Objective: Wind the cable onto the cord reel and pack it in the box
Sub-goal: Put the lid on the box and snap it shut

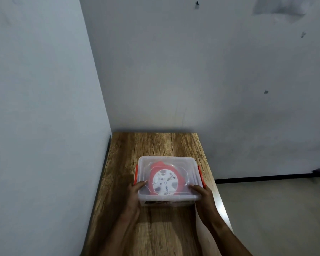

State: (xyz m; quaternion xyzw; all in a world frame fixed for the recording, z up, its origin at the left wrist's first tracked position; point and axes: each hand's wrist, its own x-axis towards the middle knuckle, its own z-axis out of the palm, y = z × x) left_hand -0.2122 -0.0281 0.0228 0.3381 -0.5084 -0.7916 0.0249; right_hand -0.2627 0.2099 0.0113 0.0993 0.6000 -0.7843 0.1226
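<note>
Two bare forearms reach forward from the bottom edge over the wooden desk (155, 228). The left hand (135, 193) grips the near left corner of the box (167, 199), its fingers (141, 182) curled up over the lid's edge just below the left red latch (135, 174). The right hand (203, 194) holds the near right corner the same way, fingers lying flat on the lid beside the right red latch (201, 175). Both hands are closed on the box, one at each side.

The box is clear plastic and sits on the desk, roughly in the middle of its width. The lid (185, 163) is on. Through it the reel (164, 182) shows, lying flat inside: a white hub with a red rim around it. The cable itself cannot be made out through the cloudy plastic.

Beyond the box the desk runs bare to the corner, where two pale grey walls (174, 71) meet. The left edge of the desk lies just beside the left wall. To the right, the floor (275, 209) is pale, with a dark skirting strip along the foot of the far wall.
</note>
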